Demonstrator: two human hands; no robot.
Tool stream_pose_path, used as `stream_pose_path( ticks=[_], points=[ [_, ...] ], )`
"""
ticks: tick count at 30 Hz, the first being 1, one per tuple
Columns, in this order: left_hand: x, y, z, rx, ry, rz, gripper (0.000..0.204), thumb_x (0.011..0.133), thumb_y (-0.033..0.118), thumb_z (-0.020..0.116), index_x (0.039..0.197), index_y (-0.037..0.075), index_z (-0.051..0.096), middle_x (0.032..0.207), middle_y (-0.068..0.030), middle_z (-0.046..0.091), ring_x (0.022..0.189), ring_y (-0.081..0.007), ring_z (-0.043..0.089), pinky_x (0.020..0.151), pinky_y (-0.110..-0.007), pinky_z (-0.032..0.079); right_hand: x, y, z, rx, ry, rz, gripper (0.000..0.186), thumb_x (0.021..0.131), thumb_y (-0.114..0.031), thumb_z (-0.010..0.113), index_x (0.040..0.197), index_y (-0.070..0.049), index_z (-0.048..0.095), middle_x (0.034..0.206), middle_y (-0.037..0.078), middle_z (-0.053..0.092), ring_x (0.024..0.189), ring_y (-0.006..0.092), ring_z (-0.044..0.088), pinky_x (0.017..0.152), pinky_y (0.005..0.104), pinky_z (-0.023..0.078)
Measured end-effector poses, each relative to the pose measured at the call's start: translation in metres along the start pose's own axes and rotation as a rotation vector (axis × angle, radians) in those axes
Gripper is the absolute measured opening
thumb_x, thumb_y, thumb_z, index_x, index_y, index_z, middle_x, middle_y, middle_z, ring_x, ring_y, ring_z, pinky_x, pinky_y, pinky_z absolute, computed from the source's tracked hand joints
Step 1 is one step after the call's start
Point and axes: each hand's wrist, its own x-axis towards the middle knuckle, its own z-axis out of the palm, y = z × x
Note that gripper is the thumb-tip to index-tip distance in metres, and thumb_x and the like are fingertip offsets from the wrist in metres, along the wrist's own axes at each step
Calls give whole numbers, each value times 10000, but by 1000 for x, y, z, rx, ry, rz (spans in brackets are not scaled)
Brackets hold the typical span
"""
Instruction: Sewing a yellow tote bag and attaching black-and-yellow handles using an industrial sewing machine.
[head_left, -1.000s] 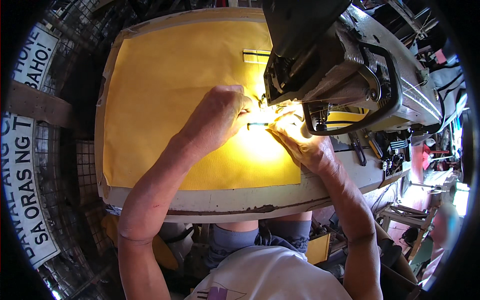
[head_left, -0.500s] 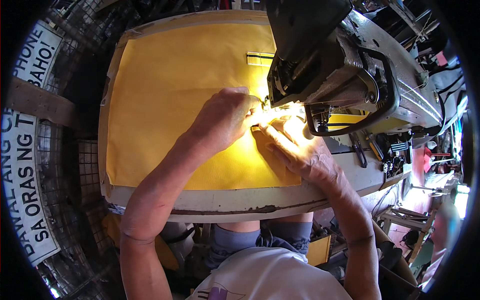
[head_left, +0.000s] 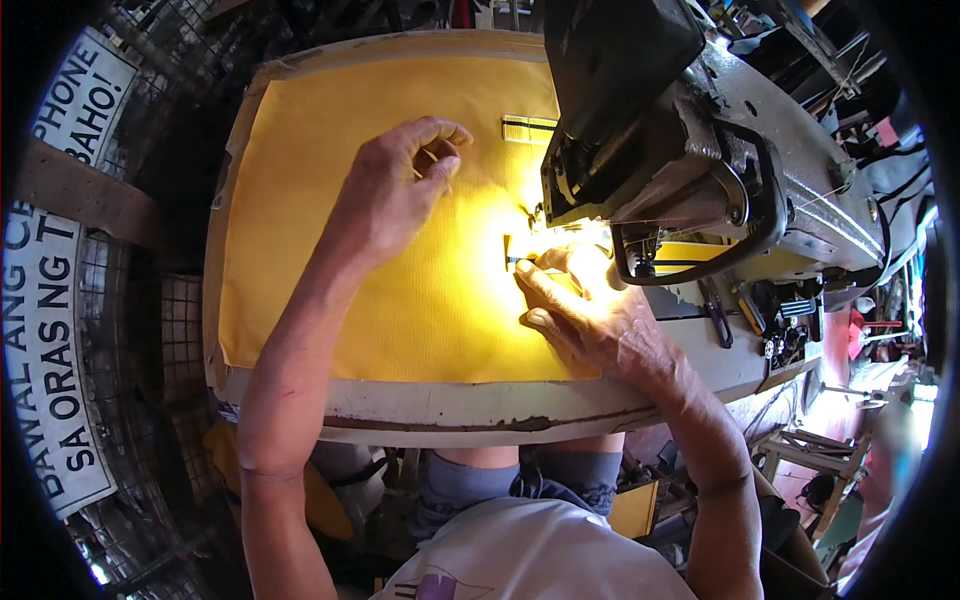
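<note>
A wide sheet of yellow material (head_left: 300, 200), fabric or leatherette, lies across the table and runs under the sewing machine (head_left: 690, 150). My left hand (head_left: 405, 175) hovers over the sheet, fingers bent and thumb apart, with nothing visible between them. My right hand (head_left: 605, 310) rests on the sheet beside the lit needle area, fingers stretched out. Its fingertips press at the end of a small black-striped strip (head_left: 513, 262). Glare hides the needle and part of the fingers. Farther back, a second yellow strip with a black stripe (head_left: 528, 130) lies on the sheet.
The pale table edge (head_left: 480, 405) has a chipped front. Right of my hand lie dark-handled scissors or snips (head_left: 717, 312) and other small tools. A wire grid with lettered white signs (head_left: 55, 350) stands at the left. A wooden stool (head_left: 815, 455) is at the right.
My left hand has let go near the needle and moved left and up, away from the strip. My right hand stays in nearly the same place, and the strip's end now shows.
</note>
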Motion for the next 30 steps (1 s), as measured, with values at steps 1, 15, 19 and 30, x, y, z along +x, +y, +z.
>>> stream_pose_path(
  ticks=[1, 15, 19, 30],
  points=[
    [-1, -1, -2, 85, 122, 76, 216, 867, 6, 671, 1082, 31, 668, 925, -125, 680, 761, -212, 681, 726, -321, 574, 0, -1, 0, 24, -15, 24, 416, 888, -295, 694, 1232, -71, 624, 1101, 125, 668, 933, 290, 671, 801, 408, 534],
    [-62, 0, 23, 578, -190, 624, 400, 835, 145, 653, 1213, 15, 633, 1220, -149, 549, 1162, -314, 507, 1037, -435, 403, -2, -1, 4, 43, 46, -15, 351, 854, -159, 698, 1180, -40, 643, 1076, 127, 671, 976, 283, 642, 746, 375, 538],
    [-70, 4, 25, 624, -210, 660, 414, 860, 162, 630, 1236, -11, 613, 1302, -146, 547, 1235, -323, 486, 1067, -438, 384, -5, -5, -1, 85, 25, -31, 349, 839, -151, 697, 1152, -10, 638, 1053, 98, 653, 919, 253, 633, 694, 373, 521],
    [-82, 21, 34, 670, -287, 528, 472, 882, 206, 646, 1281, -36, 571, 1380, -186, 530, 1362, -356, 425, 1164, -520, 303, -14, 7, 2, 294, 19, 226, 290, 845, -122, 699, 1125, -50, 680, 1010, 171, 668, 912, 351, 638, 796, 418, 511]
  ],
)
